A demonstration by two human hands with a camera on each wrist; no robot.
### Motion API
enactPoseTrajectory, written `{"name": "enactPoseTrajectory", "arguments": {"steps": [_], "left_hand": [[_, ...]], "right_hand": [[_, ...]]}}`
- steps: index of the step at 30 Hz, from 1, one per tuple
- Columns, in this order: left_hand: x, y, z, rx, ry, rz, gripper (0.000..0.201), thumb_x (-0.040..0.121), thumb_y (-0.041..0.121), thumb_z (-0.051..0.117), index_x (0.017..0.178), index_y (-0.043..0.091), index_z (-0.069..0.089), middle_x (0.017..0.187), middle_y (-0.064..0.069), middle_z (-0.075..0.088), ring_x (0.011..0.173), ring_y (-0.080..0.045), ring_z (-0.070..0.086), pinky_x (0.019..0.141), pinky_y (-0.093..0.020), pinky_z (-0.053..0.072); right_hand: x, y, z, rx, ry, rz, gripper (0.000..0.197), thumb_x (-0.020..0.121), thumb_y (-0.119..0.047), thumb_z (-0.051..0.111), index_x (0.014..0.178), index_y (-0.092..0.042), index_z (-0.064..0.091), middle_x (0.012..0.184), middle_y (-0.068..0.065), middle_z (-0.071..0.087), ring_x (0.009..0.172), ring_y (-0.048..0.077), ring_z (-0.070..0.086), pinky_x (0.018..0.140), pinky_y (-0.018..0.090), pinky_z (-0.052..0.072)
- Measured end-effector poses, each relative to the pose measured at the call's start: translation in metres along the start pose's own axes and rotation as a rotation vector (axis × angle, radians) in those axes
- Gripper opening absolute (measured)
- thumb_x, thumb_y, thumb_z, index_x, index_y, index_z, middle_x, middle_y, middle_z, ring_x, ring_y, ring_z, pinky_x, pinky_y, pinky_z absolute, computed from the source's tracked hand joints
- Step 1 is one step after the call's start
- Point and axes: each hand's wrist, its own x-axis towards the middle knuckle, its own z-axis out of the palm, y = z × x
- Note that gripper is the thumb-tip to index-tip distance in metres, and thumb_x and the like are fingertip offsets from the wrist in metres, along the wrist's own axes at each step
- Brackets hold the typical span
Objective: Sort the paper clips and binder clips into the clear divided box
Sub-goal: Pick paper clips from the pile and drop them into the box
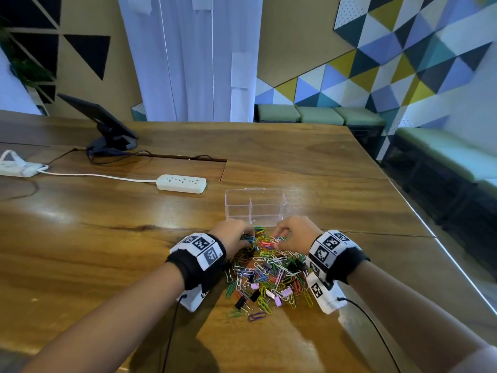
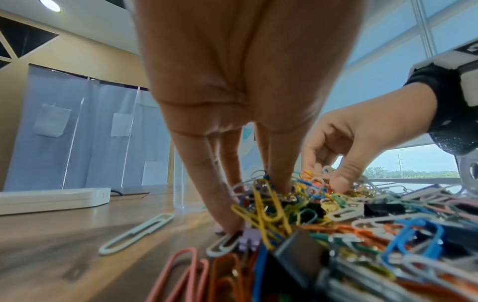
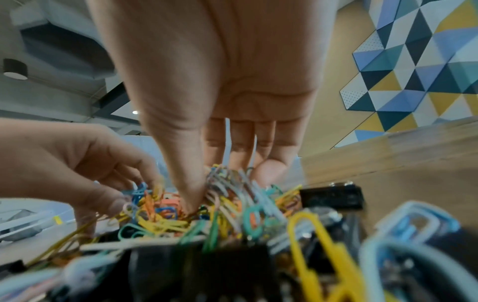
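A: Starting at the far left, what sits on the wooden table (image 1: 80, 238)?

B: A white adapter with a cord running to a white power strip (image 1: 181, 183), and behind them a dark tablet stand (image 1: 107, 130), tilted back.

A: And the left hand (image 1: 232, 235)?

B: It is down on the left far edge of the pile of clips (image 1: 265, 275). In the left wrist view its fingers (image 2: 225, 196) reach straight down into the heap, the tips buried among yellow and blue paper clips. Whether they pinch anything I cannot tell; the tips are hidden.

A: What is in the pile?

B: Paper clips of many colours tangled together, with black and pale purple binder clips mixed in. One white paper clip (image 2: 137, 233) lies apart on the wood, just left of the heap.

A: The box?

B: The clear divided box (image 1: 255, 205) stands just beyond the pile, between the two hands, lid open, a partition visible inside.

A: The right hand (image 1: 294, 232)?

B: On the pile's right far edge, thumb (image 3: 186, 183) and fingers pointed down and closing on a bunch of pale paper clips (image 3: 227, 183).
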Motion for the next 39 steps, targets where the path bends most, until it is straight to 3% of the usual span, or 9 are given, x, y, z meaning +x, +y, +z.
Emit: {"name": "enactPoseTrajectory", "arguments": {"steps": [2,6,15,19,23,27,32,36,39], "left_hand": [[0.000,0.001,-0.001,-0.013,0.002,-0.011,0.025,0.089,0.019,0.061,0.114,0.019,0.063,0.120,-0.003,0.063,0.111,-0.019,0.058,0.098,-0.035,0.046],[-0.001,0.003,-0.005,-0.094,0.004,-0.063,0.025,0.088,0.020,0.063,0.112,0.017,0.066,0.115,-0.005,0.066,0.104,-0.020,0.061,0.091,-0.030,0.048],[-0.002,-0.001,-0.005,-0.301,0.038,-0.089,0.025,0.083,0.019,0.070,0.106,0.010,0.070,0.103,-0.009,0.069,0.081,-0.014,0.056,0.077,-0.024,0.046],[-0.002,-0.002,-0.005,-0.309,0.024,-0.080,0.026,0.082,0.020,0.070,0.106,0.012,0.070,0.104,-0.008,0.070,0.084,-0.014,0.059,0.078,-0.023,0.044],[-0.002,-0.001,-0.005,-0.291,0.010,-0.063,0.024,0.082,0.021,0.070,0.105,0.014,0.071,0.105,-0.007,0.069,0.086,-0.015,0.058,0.080,-0.024,0.045],[-0.002,-0.004,-0.003,-0.290,-0.005,-0.072,0.023,0.083,0.021,0.069,0.105,0.014,0.070,0.093,-0.006,0.067,0.077,-0.016,0.060,0.074,-0.027,0.052],[-0.002,-0.006,-0.001,-0.276,0.005,-0.076,0.024,0.083,0.023,0.069,0.106,0.017,0.070,0.104,-0.007,0.067,0.087,-0.018,0.060,0.077,-0.025,0.050],[-0.001,-0.006,-0.001,-0.269,-0.003,-0.069,0.023,0.083,0.024,0.069,0.104,0.017,0.071,0.108,-0.006,0.067,0.097,-0.020,0.061,0.088,-0.030,0.049],[0.000,-0.005,-0.001,-0.272,-0.002,-0.075,0.023,0.083,0.024,0.069,0.105,0.017,0.071,0.107,-0.005,0.067,0.094,-0.018,0.060,0.084,-0.027,0.047]], "right_hand": [[-0.001,0.001,-0.005,0.021,0.010,0.006,0.027,0.077,-0.033,0.073,0.102,-0.024,0.068,0.109,-0.003,0.064,0.098,0.012,0.060,0.086,0.026,0.048],[-0.004,0.000,-0.018,0.140,0.025,0.018,0.030,0.079,-0.031,0.071,0.106,-0.017,0.069,0.103,-0.003,0.065,0.065,0.009,0.064,0.071,0.024,0.056],[0.000,-0.002,-0.048,0.353,0.078,0.025,0.018,0.077,-0.022,0.073,0.094,-0.015,0.071,0.087,-0.001,0.072,0.079,0.015,0.070,0.078,0.028,0.057],[0.007,-0.005,-0.058,0.376,0.270,0.009,0.018,0.079,-0.020,0.072,0.095,-0.013,0.072,0.088,0.002,0.073,0.076,0.012,0.068,0.079,0.024,0.056],[0.013,-0.010,-0.049,0.356,0.526,-0.005,0.022,0.083,-0.016,0.068,0.105,-0.012,0.071,0.092,-0.001,0.071,0.079,0.006,0.060,0.068,-0.002,0.040],[0.020,-0.015,-0.037,0.390,0.621,-0.037,0.022,0.086,-0.012,0.063,0.107,-0.015,0.070,0.103,0.001,0.072,0.086,0.006,0.061,0.082,0.010,0.043],[0.031,-0.017,-0.030,0.308,0.584,-0.030,0.023,0.089,-0.011,0.058,0.108,-0.016,0.070,0.102,0.003,0.072,0.087,0.013,0.066,0.070,0.006,0.038],[0.034,-0.014,-0.024,0.147,0.476,-0.058,0.027,0.091,-0.007,0.053,0.111,-0.017,0.069,0.101,0.004,0.072,0.055,0.000,0.051,0.052,0.004,0.038],[0.034,-0.014,-0.023,0.062,0.428,-0.106,0.035,0.090,-0.004,0.048,0.117,-0.018,0.065,0.110,0.004,0.070,0.079,0.016,0.062,0.069,0.015,0.041]]}}
